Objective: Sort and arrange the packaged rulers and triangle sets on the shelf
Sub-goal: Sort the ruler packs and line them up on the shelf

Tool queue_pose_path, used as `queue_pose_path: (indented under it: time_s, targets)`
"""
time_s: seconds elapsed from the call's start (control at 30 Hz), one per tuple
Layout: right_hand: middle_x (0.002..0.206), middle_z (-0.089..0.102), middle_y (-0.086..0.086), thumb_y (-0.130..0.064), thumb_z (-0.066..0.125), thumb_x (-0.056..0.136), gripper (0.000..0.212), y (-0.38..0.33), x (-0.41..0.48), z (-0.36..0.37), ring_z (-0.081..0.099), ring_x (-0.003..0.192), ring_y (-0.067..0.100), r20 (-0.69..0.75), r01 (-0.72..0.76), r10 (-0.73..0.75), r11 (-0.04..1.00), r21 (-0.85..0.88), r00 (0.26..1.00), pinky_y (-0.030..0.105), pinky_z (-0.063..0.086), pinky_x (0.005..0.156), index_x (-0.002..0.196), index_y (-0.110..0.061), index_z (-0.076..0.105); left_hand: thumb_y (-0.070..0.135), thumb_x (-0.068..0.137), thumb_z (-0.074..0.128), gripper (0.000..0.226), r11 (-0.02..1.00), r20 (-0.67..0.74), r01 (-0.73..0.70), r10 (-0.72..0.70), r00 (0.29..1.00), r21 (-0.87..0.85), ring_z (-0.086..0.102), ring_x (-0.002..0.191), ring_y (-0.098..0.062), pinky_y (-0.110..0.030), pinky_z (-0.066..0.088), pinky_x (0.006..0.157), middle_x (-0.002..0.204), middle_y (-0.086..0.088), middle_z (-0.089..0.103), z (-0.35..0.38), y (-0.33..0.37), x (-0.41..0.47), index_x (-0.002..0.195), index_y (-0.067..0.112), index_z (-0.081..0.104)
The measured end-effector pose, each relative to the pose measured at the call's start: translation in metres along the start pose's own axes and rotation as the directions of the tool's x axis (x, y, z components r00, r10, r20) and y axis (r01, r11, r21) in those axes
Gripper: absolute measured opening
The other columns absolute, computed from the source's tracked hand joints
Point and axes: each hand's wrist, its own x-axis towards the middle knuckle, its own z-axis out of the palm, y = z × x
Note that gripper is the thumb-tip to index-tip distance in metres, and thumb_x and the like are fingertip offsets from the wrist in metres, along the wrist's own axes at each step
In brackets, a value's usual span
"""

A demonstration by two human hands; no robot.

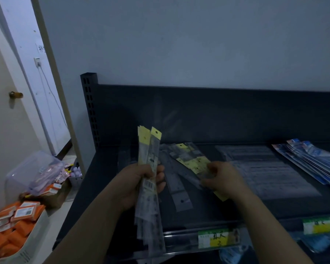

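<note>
Person, part view, two limbs.
- Left grip point(141, 180), right grip point(223, 180): bare hands, knuckles and fingers showing, finer detail lost in dim light and blur.
- Left forearm point(95, 225), right forearm point(265, 221): bare along all the length in view.

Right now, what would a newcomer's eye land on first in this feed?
The left hand grips an upright bundle of yellow-tabbed rulers at centre frame. Just right of it, the right hand pinches one of the loose ruler packs scattered on the dark shelf. A fan of blue packs lies at the shelf's right end, and orange boxes fill a bin at lower left.
</note>
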Motion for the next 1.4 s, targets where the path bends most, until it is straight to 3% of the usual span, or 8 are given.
queue_pose_path:
  time_s: [0.13,0.33,0.67,0.77,1.0,1.13,1.2,1.4]
  targets:
    - [0.058,0.051,0.001,-0.023,0.069,0.069,0.024,-0.001,0.003,-0.003,0.052,0.058,0.017,-0.046,0.038,-0.039,0.999,-0.029,0.998,0.026,0.035,0.047,0.061,-0.010,0.050,-0.009,0.082,0.042,0.035,1.000,0.017,0.003,-0.003,1.000,0.017,0.062,0.067,-0.017,-0.034,0.058,0.062,0.085,-0.011,0.063,0.008,-0.004,0.006,0.113,-0.004,0.058]
    - [0.075,0.069,0.015,-0.014,0.060,0.079,0.017,0.012,0.012,-0.005,0.065,0.067,0.022,-0.141,0.034,-0.028,0.999,0.041,0.990,0.025,0.037,0.049,0.079,0.001,0.068,-0.006,0.085,0.043,0.037,1.000,0.007,-0.004,0.004,1.000,-0.014,0.062,0.064,-0.017,-0.033,0.057,0.059,0.083,-0.011,0.062,0.017,-0.006,0.015,0.120,-0.005,0.055]
    - [0.083,0.072,0.003,0.001,0.068,0.082,0.012,0.020,0.019,-0.032,0.064,0.072,0.004,-0.218,0.180,-0.034,0.690,0.701,0.975,0.016,0.052,0.062,0.080,-0.009,0.074,0.046,0.090,0.051,0.045,0.988,0.022,0.060,-0.057,0.998,-0.143,0.062,0.068,-0.023,-0.040,0.058,0.073,0.078,-0.010,0.060,0.030,0.008,0.031,0.098,0.003,0.061]
    - [0.094,0.070,0.004,0.006,0.070,0.079,0.014,0.007,0.023,-0.031,0.065,0.081,0.001,-0.273,0.339,-0.210,0.705,0.623,0.939,0.015,0.053,0.072,0.077,-0.007,0.076,0.039,0.082,0.062,0.039,0.995,0.078,0.078,-0.073,0.994,-0.061,0.063,0.079,-0.026,-0.048,0.048,0.094,0.084,-0.014,0.066,0.041,0.005,0.035,0.094,0.002,0.065]
    - [0.120,0.060,-0.006,-0.004,0.066,0.084,0.036,0.018,0.047,-0.013,0.056,0.114,0.008,-0.152,0.286,-0.249,0.906,0.312,0.956,0.010,0.039,0.089,0.118,-0.014,0.066,-0.003,0.076,0.066,0.028,0.993,-0.098,0.008,0.004,0.995,0.117,0.065,0.075,-0.029,-0.030,0.056,0.059,0.100,-0.026,0.068,0.046,-0.010,0.043,0.104,-0.006,0.066]
    - [0.078,0.069,-0.007,-0.030,0.068,0.081,0.010,0.038,0.040,-0.012,0.062,0.067,0.004,0.018,0.068,-0.070,0.993,0.100,0.997,0.026,0.050,0.060,0.086,-0.021,0.068,-0.001,0.080,0.065,0.008,0.989,-0.166,-0.074,0.095,0.981,0.130,0.067,0.058,-0.027,-0.031,0.056,0.050,0.077,-0.020,0.071,0.038,-0.009,0.042,0.085,-0.001,0.070]
    - [0.056,0.055,-0.006,-0.034,0.068,0.079,0.025,0.040,0.037,-0.011,0.048,0.047,0.003,0.050,0.064,-0.067,0.996,0.064,0.996,0.024,0.039,0.046,0.064,-0.020,0.054,0.005,0.073,0.069,0.017,0.989,-0.164,-0.101,0.117,0.979,0.108,0.068,0.055,-0.026,-0.031,0.056,0.048,0.073,-0.018,0.071,0.041,-0.011,0.042,0.088,-0.002,0.070]
    - [0.058,0.050,-0.003,-0.033,0.069,0.069,0.030,0.031,0.038,-0.017,0.048,0.052,0.011,0.097,-0.001,-0.001,1.000,0.016,0.995,0.027,0.036,0.047,0.061,-0.016,0.046,0.008,0.076,0.068,0.021,0.994,-0.219,-0.058,0.076,0.973,0.091,0.066,0.056,-0.025,-0.032,0.056,0.048,0.072,-0.015,0.070,0.041,-0.012,0.041,0.095,0.000,0.067]
